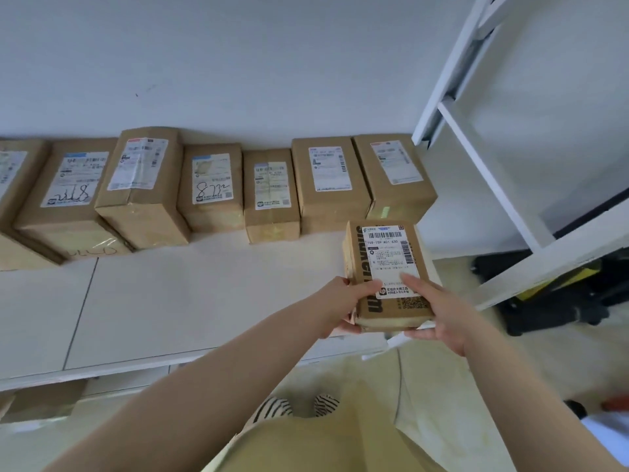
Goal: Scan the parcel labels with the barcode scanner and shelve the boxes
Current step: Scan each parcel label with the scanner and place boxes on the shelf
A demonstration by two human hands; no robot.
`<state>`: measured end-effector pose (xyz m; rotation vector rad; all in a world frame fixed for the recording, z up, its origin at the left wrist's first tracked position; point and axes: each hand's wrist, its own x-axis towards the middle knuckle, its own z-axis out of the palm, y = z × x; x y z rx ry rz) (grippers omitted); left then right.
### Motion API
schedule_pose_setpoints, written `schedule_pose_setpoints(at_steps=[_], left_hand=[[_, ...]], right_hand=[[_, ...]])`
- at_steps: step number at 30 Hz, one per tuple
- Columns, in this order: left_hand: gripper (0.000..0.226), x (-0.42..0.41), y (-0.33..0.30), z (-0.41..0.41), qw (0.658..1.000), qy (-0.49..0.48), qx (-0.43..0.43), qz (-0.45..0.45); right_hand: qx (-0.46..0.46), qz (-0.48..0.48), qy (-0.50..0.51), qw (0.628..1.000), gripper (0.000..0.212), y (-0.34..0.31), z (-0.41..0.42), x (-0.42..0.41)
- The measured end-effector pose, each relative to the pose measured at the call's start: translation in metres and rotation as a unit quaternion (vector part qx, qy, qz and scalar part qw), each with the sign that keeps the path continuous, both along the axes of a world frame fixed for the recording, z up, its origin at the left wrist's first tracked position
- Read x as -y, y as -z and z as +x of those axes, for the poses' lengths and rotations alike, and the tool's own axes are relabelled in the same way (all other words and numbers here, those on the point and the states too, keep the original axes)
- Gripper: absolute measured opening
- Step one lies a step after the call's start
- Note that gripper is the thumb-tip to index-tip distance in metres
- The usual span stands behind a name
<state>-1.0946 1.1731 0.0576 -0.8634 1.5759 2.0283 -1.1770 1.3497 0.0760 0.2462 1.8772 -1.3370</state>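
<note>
I hold a small brown cardboard parcel point(391, 264) with a white shipping label facing up, above the right end of a white shelf point(204, 301). My left hand point(347, 301) grips its near left edge, thumb on top. My right hand point(439, 311) grips its near right corner, thumb on the label. A row of several labelled cardboard boxes point(218, 185) stands along the back of the shelf against the wall. The nearest of them point(394, 175) is just beyond the held parcel. No barcode scanner is visible.
A white metal shelving frame point(493, 158) rises on the right. Black and yellow equipment point(561, 291) sits on the floor under it. Another cardboard box point(41, 400) lies below the shelf at the left. My striped slippers point(296, 407) show on the pale tiled floor.
</note>
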Motion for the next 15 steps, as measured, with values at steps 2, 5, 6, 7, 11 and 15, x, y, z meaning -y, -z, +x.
schedule_pose_setpoints(at_steps=[2,5,6,7,11,15], left_hand=[[0.038,-0.016,-0.001,-0.019,0.999,-0.029,0.004,-0.011],[0.04,-0.038,-0.001,-0.045,0.997,-0.066,0.015,-0.045],[0.042,-0.043,0.002,-0.052,0.995,-0.075,0.019,-0.059],[0.042,-0.047,0.004,-0.059,0.994,-0.083,0.022,-0.071],[0.043,-0.053,0.015,-0.075,0.988,-0.094,0.04,-0.112],[0.044,-0.053,0.018,-0.087,0.979,-0.111,0.045,-0.164]], right_hand=[[-0.011,0.008,0.027,1.0,0.058,0.003,-0.016,-0.008],[-0.032,0.017,0.034,0.999,0.045,0.007,-0.038,-0.013],[-0.039,0.02,0.035,0.998,0.044,0.008,-0.045,-0.013],[-0.048,0.021,0.034,0.998,0.044,0.01,-0.052,-0.013],[-0.076,-0.009,0.044,0.996,0.037,0.02,-0.071,-0.009],[-0.09,-0.022,0.056,0.994,0.026,0.027,-0.079,-0.007]])
